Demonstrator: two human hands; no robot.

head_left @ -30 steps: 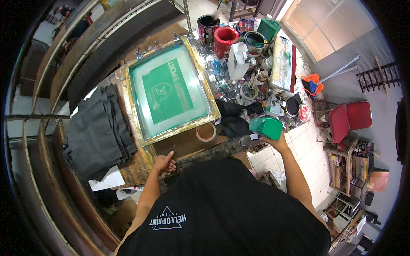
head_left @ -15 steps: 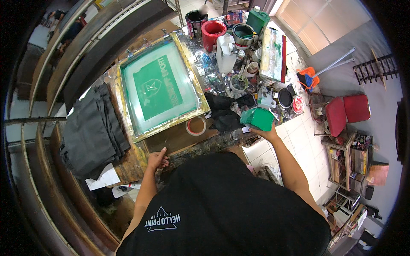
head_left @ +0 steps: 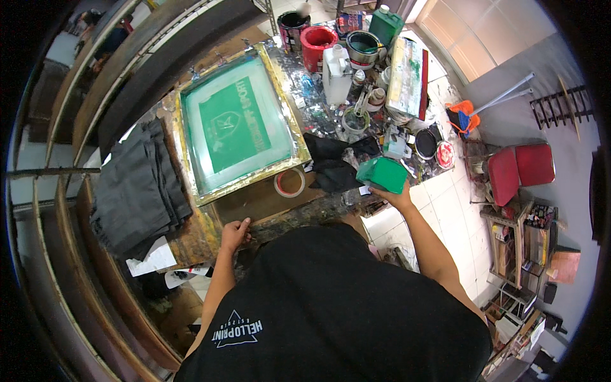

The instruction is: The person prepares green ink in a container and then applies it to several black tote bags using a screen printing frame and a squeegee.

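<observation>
tub (head_left: 386, 176) gripped by right hand (head_left: 398, 198), tabletop's (head_left: 196, 240) near-right edge, long axis roughly left-right | left hand (head_left: 236, 234) at near edge, can't tell if gripping | hands well apart | screen (head_left: 235, 124) left of tub, left hand nearer

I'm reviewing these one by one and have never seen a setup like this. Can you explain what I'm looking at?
There is no machine here: a person works with two bare hands. All pictures come from one wide fisheye camera worn on the head, looking down, so straight edges bend. On the worktable lie a framed screen with a green printed area, a stack of dark fabric and a roll of tape; a red bucket and a white jug stand farther back. The right hand holds a green boxy object. The left hand is at the table's near edge.
</observation>
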